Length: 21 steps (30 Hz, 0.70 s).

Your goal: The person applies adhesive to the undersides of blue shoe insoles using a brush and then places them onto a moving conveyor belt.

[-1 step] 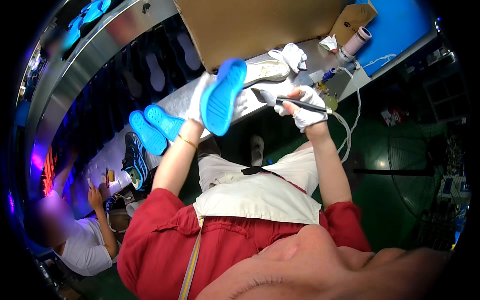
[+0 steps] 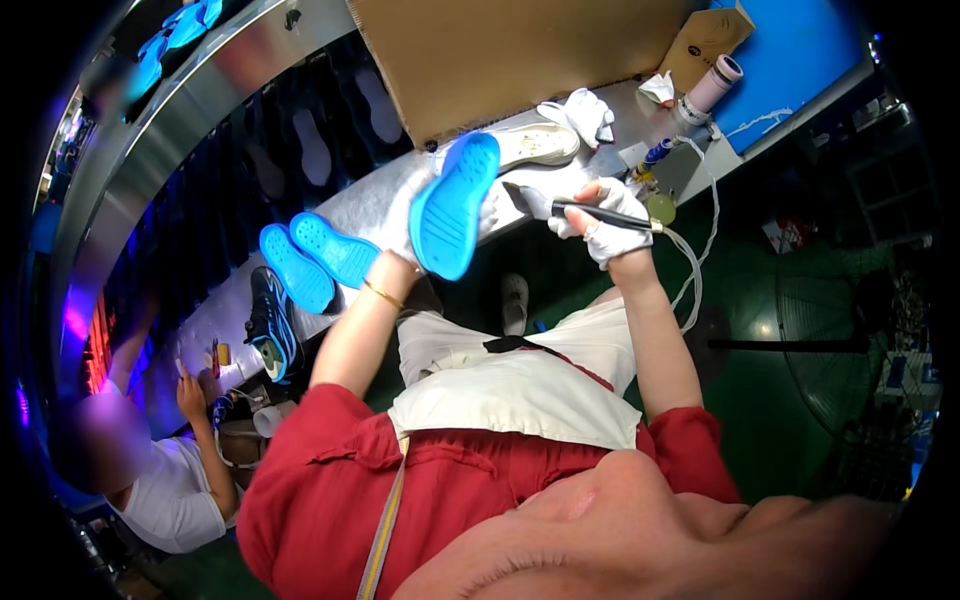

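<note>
My left hand [image 2: 402, 222], in a white glove, is closed on a bright blue shoe insole [image 2: 455, 205] and holds it up tilted above the bench's front edge, its ridged face showing. Most of that hand's fingers are hidden behind the insole. My right hand [image 2: 618, 225], gloved with bare fingertips, grips a black-handled tool [image 2: 600, 212] with a broad flat metal blade [image 2: 528, 200] and a pale cable. The blade points left, a short way from the insole. Two more blue insoles [image 2: 333, 250] lie on the bench to the left, beside a black and blue sneaker [image 2: 275, 320].
A pale shoe [image 2: 535, 146] and a crumpled white cloth [image 2: 585, 115] lie behind my hands, before a large cardboard box [image 2: 530, 60]. A pink bottle [image 2: 712, 88] stands at the back right. Dark racks hold shoes at left. A co-worker [image 2: 170, 480] sits at lower left; a fan [image 2: 830, 340] stands right.
My left hand has shifted slightly down and to the right with the blue insole, bringing it a little closer to the blade. My right hand has hardly moved.
</note>
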{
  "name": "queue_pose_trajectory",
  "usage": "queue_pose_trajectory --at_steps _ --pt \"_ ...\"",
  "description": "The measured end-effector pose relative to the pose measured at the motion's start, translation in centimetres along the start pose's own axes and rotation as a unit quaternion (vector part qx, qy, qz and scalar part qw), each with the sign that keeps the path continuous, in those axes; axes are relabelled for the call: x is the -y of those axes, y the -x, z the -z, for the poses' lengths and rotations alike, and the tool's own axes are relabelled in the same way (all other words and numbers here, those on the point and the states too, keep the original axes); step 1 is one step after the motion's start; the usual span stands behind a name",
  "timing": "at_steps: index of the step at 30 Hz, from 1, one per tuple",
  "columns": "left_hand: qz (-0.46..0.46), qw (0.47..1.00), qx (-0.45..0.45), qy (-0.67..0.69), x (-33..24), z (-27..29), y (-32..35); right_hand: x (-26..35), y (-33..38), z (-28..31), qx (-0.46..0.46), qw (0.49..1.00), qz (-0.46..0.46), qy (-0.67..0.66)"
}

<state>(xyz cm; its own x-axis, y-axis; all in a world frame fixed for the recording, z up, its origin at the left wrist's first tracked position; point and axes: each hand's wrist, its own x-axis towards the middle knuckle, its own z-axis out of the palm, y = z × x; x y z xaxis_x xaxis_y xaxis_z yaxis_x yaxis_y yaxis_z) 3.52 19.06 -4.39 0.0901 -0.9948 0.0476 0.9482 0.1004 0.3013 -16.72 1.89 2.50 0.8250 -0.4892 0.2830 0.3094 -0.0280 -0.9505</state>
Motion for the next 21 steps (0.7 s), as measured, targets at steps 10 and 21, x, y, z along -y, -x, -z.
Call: queue_pose_trajectory --at_steps 10,21 --pt "-0.076 0.993 -0.085 -0.017 8.8 -3.1 -2.0 -1.4 -0.9 -1.7 -0.045 0.963 0.127 0.232" --pt "-0.153 0.978 -0.112 -0.083 8.3 -1.2 -4.3 -1.1 1.3 -2.8 0.031 0.947 0.173 0.268"
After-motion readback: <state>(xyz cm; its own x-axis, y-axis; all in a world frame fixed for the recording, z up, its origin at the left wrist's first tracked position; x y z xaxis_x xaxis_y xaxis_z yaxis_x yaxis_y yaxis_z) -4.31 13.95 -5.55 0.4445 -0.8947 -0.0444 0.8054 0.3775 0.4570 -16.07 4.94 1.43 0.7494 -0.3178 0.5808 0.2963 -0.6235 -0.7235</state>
